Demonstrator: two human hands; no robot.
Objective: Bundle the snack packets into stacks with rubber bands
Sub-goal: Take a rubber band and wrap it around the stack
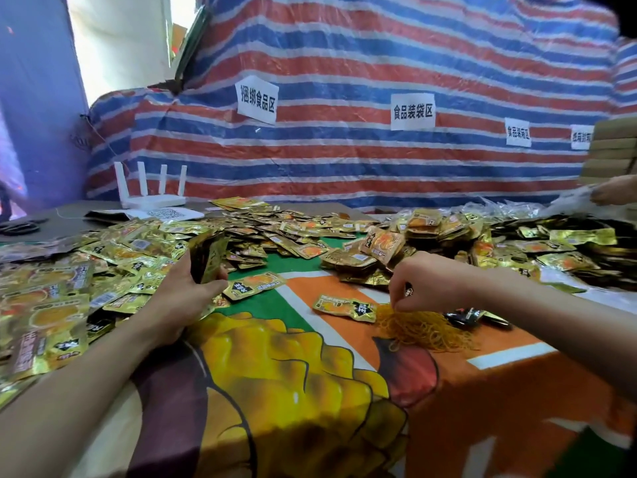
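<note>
My left hand [186, 288] grips an upright stack of gold snack packets [208, 257] above the table's left-centre. My right hand [427, 282] hovers fingers-down over a heap of yellow rubber bands [422, 327] and pinches at the top of it. Loose gold packets [113, 250] cover the left and back of the table. Two single packets lie flat between my hands, one [253, 286] by my left thumb, one [344, 307] beside the bands. Bundled stacks [382, 244] are piled behind my right hand.
The table wears a printed orange, green and yellow cloth [310, 374]. A white router [151, 191] stands at the back left before a striped tarpaulin [344, 160] with paper labels. Another person's hand [617, 191] works at the far right. Dark packets [472, 317] lie beyond the bands.
</note>
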